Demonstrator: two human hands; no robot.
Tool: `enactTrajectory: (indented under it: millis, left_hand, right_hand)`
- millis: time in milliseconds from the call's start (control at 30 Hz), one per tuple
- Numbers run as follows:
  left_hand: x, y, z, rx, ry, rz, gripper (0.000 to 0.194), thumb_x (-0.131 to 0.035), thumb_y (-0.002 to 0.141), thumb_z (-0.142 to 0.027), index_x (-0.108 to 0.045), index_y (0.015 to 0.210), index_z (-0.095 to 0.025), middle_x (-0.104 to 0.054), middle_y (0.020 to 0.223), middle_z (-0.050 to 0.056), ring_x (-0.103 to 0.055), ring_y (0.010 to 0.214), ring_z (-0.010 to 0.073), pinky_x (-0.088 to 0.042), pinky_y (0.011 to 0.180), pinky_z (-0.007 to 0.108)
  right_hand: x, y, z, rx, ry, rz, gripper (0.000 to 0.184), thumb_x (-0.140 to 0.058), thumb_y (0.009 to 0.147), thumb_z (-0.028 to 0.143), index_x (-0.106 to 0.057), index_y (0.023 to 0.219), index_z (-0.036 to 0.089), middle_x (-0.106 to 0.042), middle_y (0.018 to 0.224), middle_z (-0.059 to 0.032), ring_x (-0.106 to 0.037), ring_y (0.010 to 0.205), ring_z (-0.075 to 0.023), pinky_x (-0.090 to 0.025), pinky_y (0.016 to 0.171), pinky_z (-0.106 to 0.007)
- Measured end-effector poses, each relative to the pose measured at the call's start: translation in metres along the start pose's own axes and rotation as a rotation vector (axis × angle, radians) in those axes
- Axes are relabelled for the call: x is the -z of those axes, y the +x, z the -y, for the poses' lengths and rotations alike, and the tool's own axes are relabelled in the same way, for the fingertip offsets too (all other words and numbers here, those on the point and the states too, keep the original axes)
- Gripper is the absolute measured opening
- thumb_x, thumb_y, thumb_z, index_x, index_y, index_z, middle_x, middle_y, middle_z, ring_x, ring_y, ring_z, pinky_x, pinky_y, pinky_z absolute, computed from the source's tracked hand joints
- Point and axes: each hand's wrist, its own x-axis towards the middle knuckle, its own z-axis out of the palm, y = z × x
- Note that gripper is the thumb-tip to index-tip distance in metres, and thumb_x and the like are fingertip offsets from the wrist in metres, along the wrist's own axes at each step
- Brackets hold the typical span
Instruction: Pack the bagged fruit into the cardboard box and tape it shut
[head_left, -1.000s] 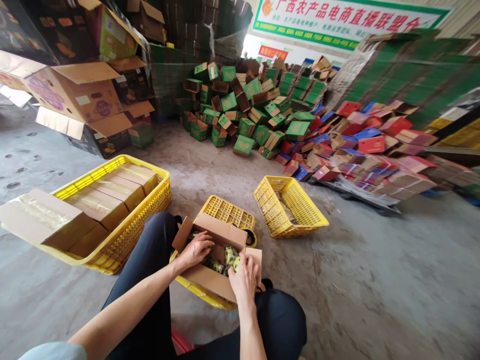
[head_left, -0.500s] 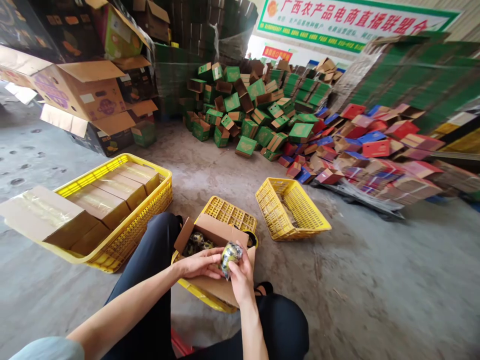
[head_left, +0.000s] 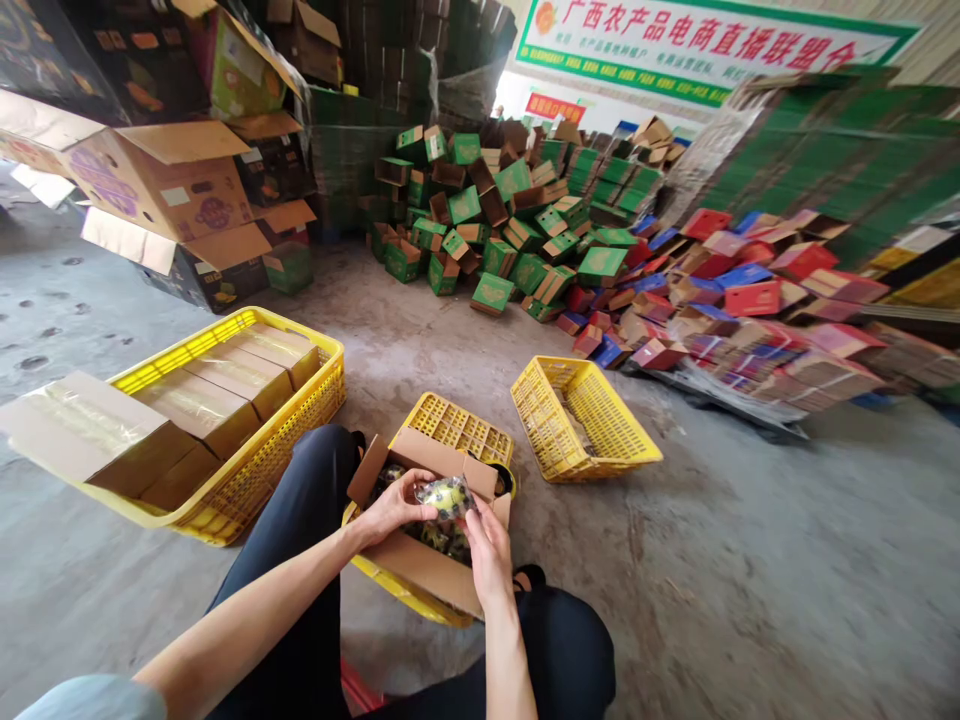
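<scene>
Clear, crinkled plastic wraps the small packet, which the head view shows held just above an open cardboard carton. The left hand pinches one end and the right hand the other, perhaps so that its upper face is left uncovered; its yellow-green and dark contents are too small to name surely. More packets lie inside the carton, its flaps spread to leave the mouth open. Beneath, a yellow plastic crate, apparently upturned, serves as a low stand. A tape roll rests beside the carton, handily close. Leftward, taped cartons sit in a yellow basket.
</scene>
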Motion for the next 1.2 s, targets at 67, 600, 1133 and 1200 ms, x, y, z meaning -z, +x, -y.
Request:
enactTrajectory:
  millis: [67,600,1133,1200]
  left_hand:
    - [0.001,0.001,0.000,-0.021,0.004,-0.013,0.077,-0.101,0.060,-0.034,-0.063,0.125,-0.021,-0.069,0.118,0.009,-0.064,0.107,0.0237,-0.050,0.094,0.035]
    - [0.003,0.001,-0.005,0.061,-0.141,-0.035,0.045,-0.096,0.069,-0.041,-0.066,0.093,-0.018,-0.070,0.088,0.001,-0.064,0.077,0.0131,-0.051,0.075,0.025]
    - [0.003,0.005,-0.006,0.064,-0.111,-0.094,0.049,-0.093,0.071,-0.049,-0.072,0.103,-0.019,-0.073,0.109,0.008,-0.069,0.093,0.0186,-0.055,0.083,0.030]
    - [0.003,0.002,-0.007,0.108,-0.099,-0.073,0.059,-0.090,0.076,-0.051,-0.070,0.123,-0.022,-0.070,0.126,0.011,-0.070,0.105,0.0222,-0.056,0.090,0.034]
  right_hand:
    - [0.004,0.002,-0.002,-0.027,-0.035,-0.075,0.049,-0.086,0.075,0.056,-0.080,0.109,0.022,-0.082,0.114,-0.0096,-0.074,0.112,-0.0334,-0.055,0.104,-0.047]
    - [0.013,0.007,-0.011,-0.015,-0.053,-0.153,0.044,-0.091,0.065,0.058,-0.073,0.085,0.023,-0.080,0.082,-0.0030,-0.073,0.079,-0.0249,-0.055,0.074,-0.032]
    - [0.014,0.007,-0.009,0.014,-0.032,-0.190,0.038,-0.089,0.069,0.052,-0.071,0.086,0.023,-0.081,0.087,-0.0031,-0.074,0.080,-0.0225,-0.056,0.073,-0.030]
    - [0.014,0.007,-0.007,0.054,-0.038,-0.200,0.039,-0.087,0.072,0.053,-0.071,0.089,0.022,-0.083,0.096,-0.0051,-0.076,0.088,-0.0242,-0.058,0.080,-0.032]
